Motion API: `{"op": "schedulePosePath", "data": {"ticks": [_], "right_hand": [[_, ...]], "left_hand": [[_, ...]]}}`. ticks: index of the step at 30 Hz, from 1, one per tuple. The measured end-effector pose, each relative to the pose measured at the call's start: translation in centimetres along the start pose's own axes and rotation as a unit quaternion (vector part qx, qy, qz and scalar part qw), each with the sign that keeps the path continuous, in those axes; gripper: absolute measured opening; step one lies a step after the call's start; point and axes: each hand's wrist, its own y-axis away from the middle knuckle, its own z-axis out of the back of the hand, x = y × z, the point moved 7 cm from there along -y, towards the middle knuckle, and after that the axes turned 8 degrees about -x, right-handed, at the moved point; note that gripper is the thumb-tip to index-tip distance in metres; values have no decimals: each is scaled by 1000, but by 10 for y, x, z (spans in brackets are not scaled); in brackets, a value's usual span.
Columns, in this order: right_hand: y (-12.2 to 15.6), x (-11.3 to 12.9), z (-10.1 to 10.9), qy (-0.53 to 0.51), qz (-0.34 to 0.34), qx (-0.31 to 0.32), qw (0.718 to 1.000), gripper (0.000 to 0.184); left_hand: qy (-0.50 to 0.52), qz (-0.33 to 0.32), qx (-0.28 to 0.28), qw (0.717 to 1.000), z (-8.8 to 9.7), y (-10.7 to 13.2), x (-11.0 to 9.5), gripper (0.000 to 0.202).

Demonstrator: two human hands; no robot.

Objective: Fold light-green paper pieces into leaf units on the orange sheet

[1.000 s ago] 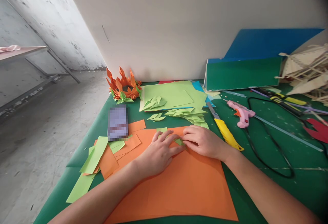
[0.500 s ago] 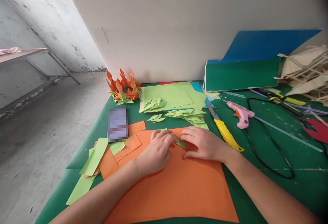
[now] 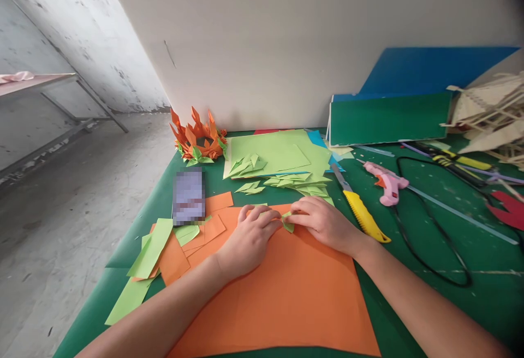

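Observation:
A small folded piece of green paper [image 3: 289, 225] is between my two hands, above a large orange paper sheet [image 3: 303, 292]. My left hand [image 3: 251, 238] has its fingertips closed at the left end of the piece, partly hiding it. From the other side, my right hand [image 3: 321, 224] pinches the piece between thumb and fingers. Just beyond my hands lie folded green paper leaves [image 3: 297, 182], in a loose pile, with more of them [image 3: 248, 166] on a light green sheet [image 3: 282, 148].
At the back left stands an orange folded-paper ring [image 3: 198, 137]. A phone-like blurred object [image 3: 189, 197] and paper strips [image 3: 151, 249] lie left. To the right are a yellow-handled knife [image 3: 364, 216], a pink glue gun [image 3: 388, 183] with a black cord, and a green board [image 3: 388, 120].
My right hand has moved slightly left and its fingers have closed in on the green piece. The piece has turned, showing a lighter face. My left hand has barely shifted.

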Motion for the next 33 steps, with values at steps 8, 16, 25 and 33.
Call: {"op": "schedulePosePath", "data": {"ticks": [8, 16, 25, 33], "right_hand": [[0, -4, 5, -83, -23, -34, 996, 24], [2, -4, 6, -73, 1, 7, 997, 11], [1, -2, 8, -54, -11, 7, 998, 11], [0, 0, 3, -64, -20, -3, 998, 17]], "left_hand": [[-3, -17, 20, 1000, -1, 1, -2, 54], [18, 3, 23, 1000, 1, -1, 2, 52], [11, 12, 25, 1000, 0, 0, 2, 58], [16, 16, 34, 999, -2, 0, 3, 53]]}}
